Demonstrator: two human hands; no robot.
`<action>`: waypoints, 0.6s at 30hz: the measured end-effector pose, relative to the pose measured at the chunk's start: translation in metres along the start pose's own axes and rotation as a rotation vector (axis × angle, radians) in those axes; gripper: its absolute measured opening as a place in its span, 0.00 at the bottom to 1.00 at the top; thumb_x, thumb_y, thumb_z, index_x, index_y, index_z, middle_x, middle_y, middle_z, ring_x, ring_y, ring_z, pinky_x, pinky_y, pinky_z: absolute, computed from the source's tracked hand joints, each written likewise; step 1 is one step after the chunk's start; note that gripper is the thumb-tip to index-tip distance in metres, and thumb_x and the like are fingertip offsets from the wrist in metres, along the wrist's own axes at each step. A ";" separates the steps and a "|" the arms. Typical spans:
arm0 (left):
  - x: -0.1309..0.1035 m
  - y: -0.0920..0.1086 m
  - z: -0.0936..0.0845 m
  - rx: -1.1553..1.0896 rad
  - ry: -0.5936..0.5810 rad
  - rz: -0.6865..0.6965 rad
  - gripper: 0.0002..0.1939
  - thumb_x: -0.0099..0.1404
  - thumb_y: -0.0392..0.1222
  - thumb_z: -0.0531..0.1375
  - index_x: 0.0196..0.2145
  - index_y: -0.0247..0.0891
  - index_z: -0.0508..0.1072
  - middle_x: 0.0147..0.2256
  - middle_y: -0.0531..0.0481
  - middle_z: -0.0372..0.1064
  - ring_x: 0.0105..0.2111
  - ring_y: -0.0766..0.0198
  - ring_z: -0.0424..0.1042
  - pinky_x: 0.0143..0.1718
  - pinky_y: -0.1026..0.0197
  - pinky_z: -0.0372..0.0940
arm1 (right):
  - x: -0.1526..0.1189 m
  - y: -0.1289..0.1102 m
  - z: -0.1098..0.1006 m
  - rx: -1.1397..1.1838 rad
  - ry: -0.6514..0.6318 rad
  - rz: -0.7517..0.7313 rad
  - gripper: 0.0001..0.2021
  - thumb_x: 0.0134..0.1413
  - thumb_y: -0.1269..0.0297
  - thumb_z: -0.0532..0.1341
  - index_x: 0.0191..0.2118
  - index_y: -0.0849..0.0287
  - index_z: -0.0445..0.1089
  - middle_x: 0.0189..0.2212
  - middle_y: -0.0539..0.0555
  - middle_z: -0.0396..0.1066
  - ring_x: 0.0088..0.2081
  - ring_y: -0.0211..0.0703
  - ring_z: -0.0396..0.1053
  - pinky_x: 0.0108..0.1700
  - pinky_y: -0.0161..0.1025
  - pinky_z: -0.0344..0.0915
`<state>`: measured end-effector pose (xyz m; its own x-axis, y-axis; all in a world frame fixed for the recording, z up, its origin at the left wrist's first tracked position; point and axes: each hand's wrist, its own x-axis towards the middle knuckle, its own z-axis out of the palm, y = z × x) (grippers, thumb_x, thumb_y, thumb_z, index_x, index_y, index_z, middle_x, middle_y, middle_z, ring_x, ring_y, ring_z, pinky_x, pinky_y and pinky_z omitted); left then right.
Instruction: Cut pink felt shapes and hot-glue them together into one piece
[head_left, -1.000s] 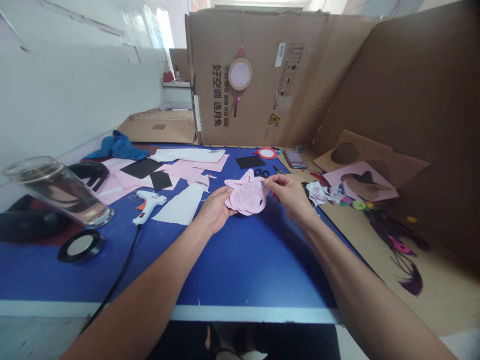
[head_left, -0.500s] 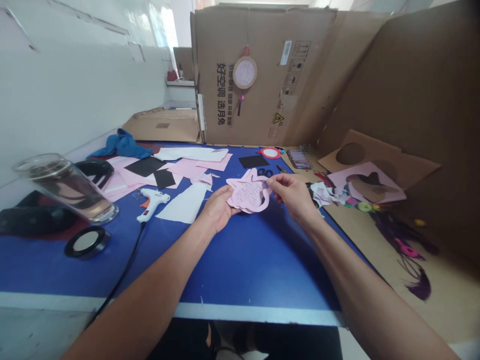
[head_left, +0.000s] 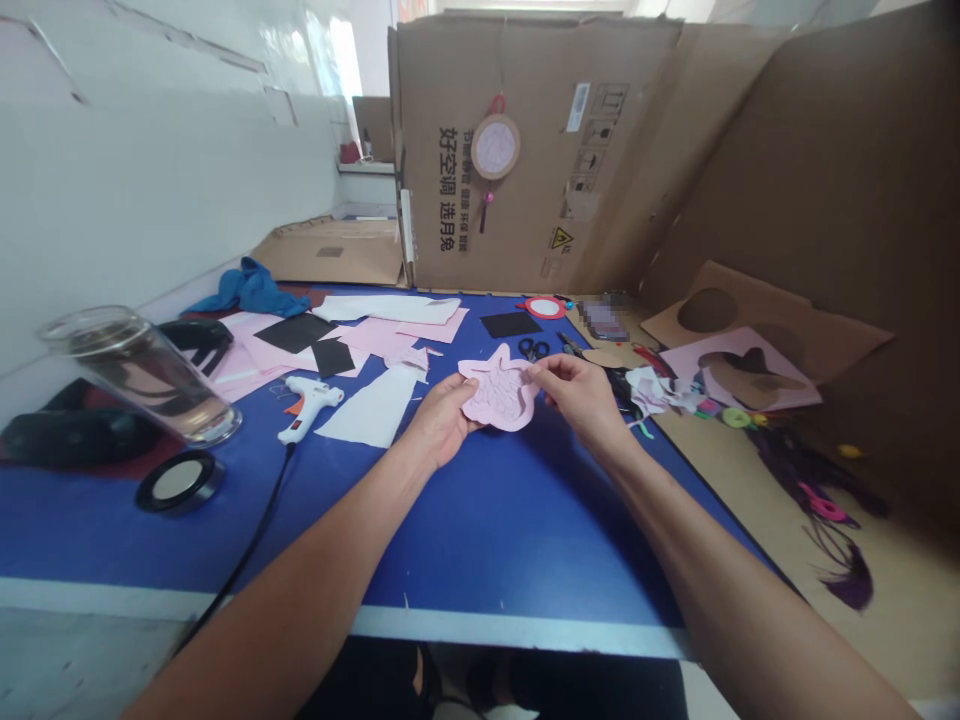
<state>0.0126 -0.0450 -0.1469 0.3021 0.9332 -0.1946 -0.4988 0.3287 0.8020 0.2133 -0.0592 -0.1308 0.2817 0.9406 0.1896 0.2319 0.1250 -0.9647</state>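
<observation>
Above the blue table I hold a pink paper cutout (head_left: 501, 393) with a wavy, petal-like outline. A pink outline strip lies along its edge, framing a creased inner face. My left hand (head_left: 444, 415) is closed on the cutout's left side, thumb on top and fingers underneath. With thumb and index finger, my right hand (head_left: 574, 395) pinches the upper right edge. Black scissors (head_left: 534, 349) lie just behind the cutout. A white glue gun (head_left: 306, 408) rests to the left of my left hand, beside a white paper piece (head_left: 371, 405).
At left stand a glass of water (head_left: 161, 385) and a black tape roll (head_left: 180, 482). Pink and black sheets (head_left: 292, 333) cover the back left. Cardboard (head_left: 540, 150) walls off the back and right. Purple tassels (head_left: 851, 580) and paper scraps (head_left: 652, 390) lie at right.
The pink outline strip, which stood away from the cutout's right side, now sits flush along its edge. My right hand has stayed at that edge; the view has shifted slightly.
</observation>
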 end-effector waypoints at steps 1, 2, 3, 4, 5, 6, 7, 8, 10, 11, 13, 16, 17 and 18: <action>0.000 0.000 0.001 0.011 -0.002 0.002 0.07 0.74 0.32 0.62 0.46 0.35 0.80 0.45 0.38 0.84 0.40 0.54 0.83 0.44 0.52 0.75 | 0.000 0.001 0.000 -0.002 0.002 -0.002 0.15 0.48 0.50 0.72 0.30 0.56 0.77 0.24 0.50 0.72 0.23 0.37 0.61 0.26 0.39 0.57; -0.001 -0.001 0.001 0.023 -0.004 0.002 0.08 0.73 0.32 0.63 0.47 0.35 0.80 0.46 0.38 0.84 0.40 0.54 0.83 0.43 0.53 0.75 | 0.000 0.001 0.001 -0.003 0.003 -0.003 0.15 0.48 0.49 0.72 0.30 0.56 0.77 0.24 0.50 0.72 0.23 0.37 0.61 0.26 0.39 0.57; -0.001 -0.001 0.002 0.033 -0.006 0.003 0.09 0.73 0.31 0.63 0.48 0.35 0.80 0.46 0.38 0.84 0.40 0.54 0.83 0.42 0.53 0.75 | 0.000 0.002 0.001 -0.004 0.005 -0.004 0.15 0.49 0.49 0.72 0.30 0.57 0.77 0.23 0.50 0.72 0.22 0.37 0.61 0.26 0.39 0.57; -0.001 -0.001 0.002 0.040 -0.011 0.005 0.10 0.72 0.30 0.64 0.48 0.35 0.80 0.47 0.38 0.84 0.40 0.54 0.83 0.42 0.53 0.75 | 0.000 0.002 0.001 -0.004 0.008 -0.005 0.15 0.49 0.49 0.72 0.30 0.57 0.77 0.23 0.50 0.72 0.22 0.37 0.60 0.26 0.39 0.57; -0.002 -0.002 0.002 0.043 -0.018 0.008 0.11 0.71 0.29 0.64 0.49 0.35 0.80 0.47 0.38 0.84 0.40 0.54 0.83 0.43 0.53 0.76 | 0.000 0.002 0.001 -0.004 0.011 -0.006 0.15 0.49 0.49 0.71 0.30 0.57 0.77 0.23 0.50 0.72 0.22 0.37 0.60 0.26 0.39 0.57; -0.002 -0.002 0.002 0.044 -0.028 0.013 0.11 0.70 0.29 0.64 0.49 0.35 0.80 0.48 0.38 0.84 0.41 0.54 0.83 0.43 0.52 0.76 | 0.000 0.002 0.001 -0.003 0.014 -0.006 0.15 0.49 0.49 0.71 0.31 0.57 0.77 0.23 0.49 0.71 0.22 0.37 0.60 0.26 0.39 0.57; -0.002 -0.002 0.002 0.042 -0.038 0.019 0.12 0.70 0.28 0.64 0.49 0.35 0.81 0.49 0.38 0.83 0.41 0.54 0.83 0.45 0.51 0.77 | 0.000 0.001 0.001 -0.003 0.018 -0.005 0.15 0.49 0.49 0.71 0.31 0.56 0.77 0.23 0.49 0.71 0.22 0.37 0.60 0.26 0.39 0.57; -0.002 -0.002 0.002 0.042 -0.045 0.024 0.13 0.69 0.28 0.64 0.49 0.35 0.81 0.50 0.38 0.83 0.42 0.53 0.83 0.45 0.50 0.77 | 0.000 0.001 0.000 -0.003 0.021 -0.004 0.15 0.49 0.49 0.71 0.30 0.56 0.77 0.23 0.49 0.71 0.22 0.37 0.60 0.26 0.39 0.58; -0.001 -0.003 0.001 0.051 -0.049 0.027 0.13 0.69 0.28 0.65 0.50 0.35 0.81 0.51 0.37 0.83 0.43 0.52 0.83 0.46 0.49 0.77 | 0.000 0.001 0.000 -0.004 0.028 -0.001 0.14 0.49 0.50 0.71 0.30 0.56 0.77 0.23 0.49 0.72 0.22 0.38 0.60 0.26 0.39 0.58; 0.000 -0.003 0.001 0.056 -0.046 0.027 0.13 0.69 0.28 0.65 0.50 0.35 0.81 0.51 0.37 0.83 0.44 0.52 0.83 0.46 0.49 0.77 | 0.000 0.001 0.000 -0.005 0.031 0.000 0.14 0.49 0.50 0.70 0.30 0.56 0.77 0.23 0.49 0.72 0.22 0.38 0.60 0.26 0.39 0.58; 0.001 -0.004 0.000 0.064 -0.037 0.027 0.13 0.68 0.28 0.65 0.49 0.35 0.81 0.52 0.37 0.83 0.45 0.52 0.83 0.47 0.49 0.77 | 0.000 0.002 0.001 -0.009 0.034 0.001 0.14 0.49 0.50 0.70 0.30 0.56 0.76 0.23 0.50 0.72 0.23 0.38 0.61 0.26 0.39 0.58; 0.003 -0.006 -0.001 0.072 -0.029 0.027 0.13 0.68 0.29 0.65 0.49 0.36 0.81 0.52 0.37 0.83 0.46 0.51 0.83 0.50 0.47 0.77 | 0.001 0.003 0.001 -0.021 0.033 0.001 0.14 0.49 0.50 0.70 0.30 0.56 0.77 0.23 0.50 0.72 0.23 0.39 0.60 0.26 0.39 0.57; 0.003 -0.006 -0.002 0.073 -0.025 0.030 0.13 0.68 0.29 0.65 0.50 0.35 0.81 0.52 0.37 0.83 0.47 0.51 0.83 0.50 0.47 0.77 | 0.001 0.003 0.001 -0.027 0.031 0.000 0.14 0.49 0.50 0.70 0.30 0.56 0.77 0.23 0.50 0.72 0.23 0.39 0.61 0.27 0.39 0.56; 0.004 -0.006 -0.003 0.073 -0.022 0.032 0.13 0.69 0.29 0.65 0.49 0.35 0.81 0.52 0.37 0.83 0.47 0.51 0.83 0.51 0.47 0.77 | 0.001 0.003 0.001 -0.032 0.028 -0.001 0.13 0.49 0.50 0.70 0.30 0.56 0.77 0.23 0.50 0.72 0.23 0.39 0.61 0.27 0.39 0.57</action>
<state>0.0146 -0.0433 -0.1539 0.3054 0.9393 -0.1561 -0.4486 0.2865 0.8466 0.2132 -0.0577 -0.1340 0.3076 0.9310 0.1966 0.2617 0.1158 -0.9582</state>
